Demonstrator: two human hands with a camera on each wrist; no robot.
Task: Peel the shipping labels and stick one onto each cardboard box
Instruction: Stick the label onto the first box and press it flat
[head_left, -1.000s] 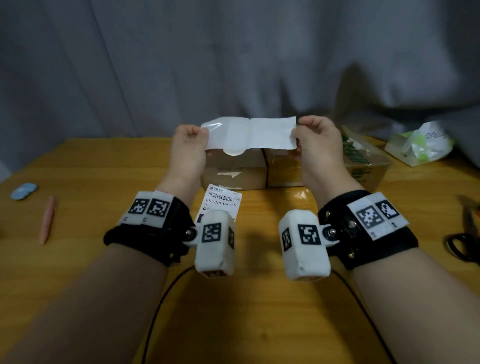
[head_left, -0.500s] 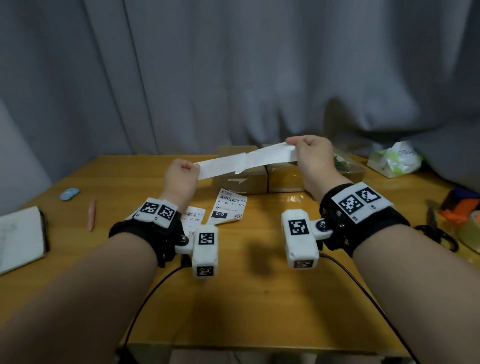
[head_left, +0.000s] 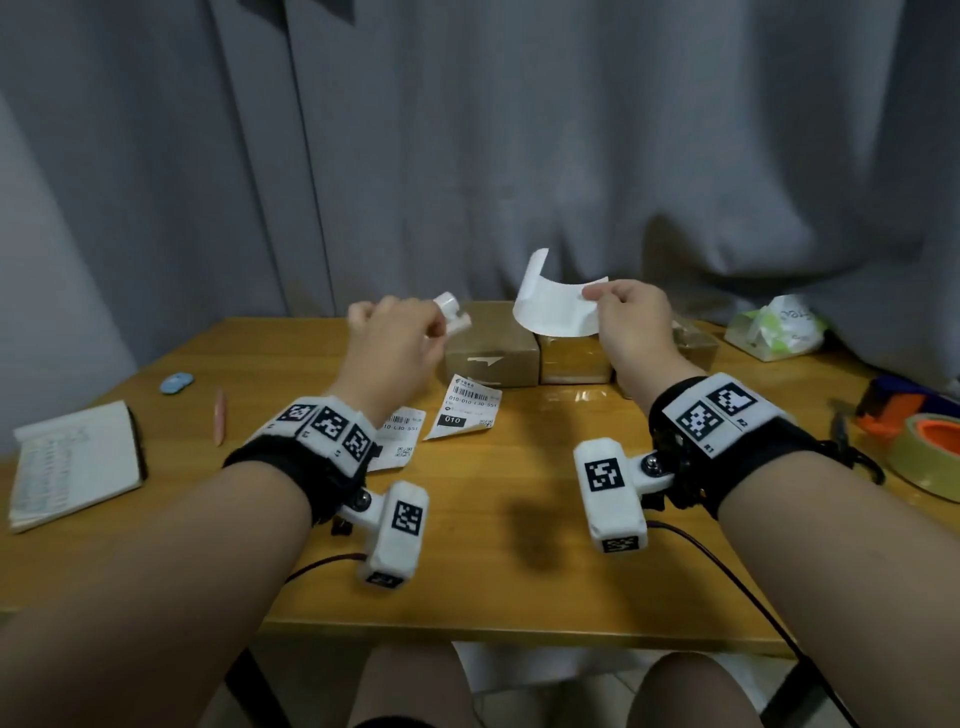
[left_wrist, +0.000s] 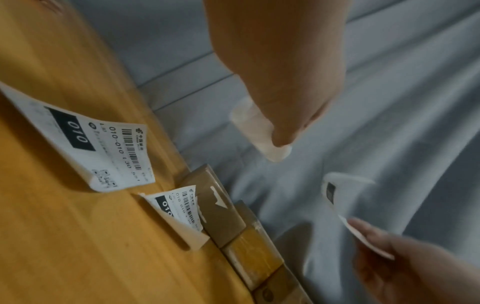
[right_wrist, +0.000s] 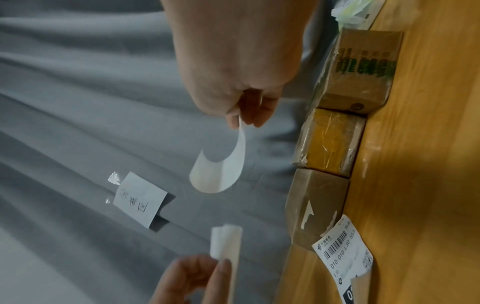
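Observation:
Three cardboard boxes stand in a row at the back of the table: a brown box (head_left: 491, 353), a yellow-taped box (head_left: 574, 356) and a printed box (head_left: 693, 343). Above them my right hand (head_left: 592, 299) pinches a curled white peeled label (head_left: 553, 306) by one end; it hangs free in the right wrist view as label (right_wrist: 221, 170). My left hand (head_left: 436, 325) pinches a small rolled strip of backing paper (head_left: 451, 312), seen close as backing paper (left_wrist: 262, 133). Two printed labels (head_left: 470, 408) (head_left: 400, 436) lie on the table before the boxes.
A notebook (head_left: 78, 457), pink pen (head_left: 220, 421) and blue eraser (head_left: 176, 383) lie on the left. On the right are a tissue pack (head_left: 774, 332), tape roll (head_left: 930, 452) and orange tape dispenser (head_left: 893, 410). A handwritten note (right_wrist: 140, 199) is taped to the grey curtain.
The strip stretched between both hands has come apart. My left hand has drawn away left with the curled backing; my right hand keeps the label, which now curls upward.

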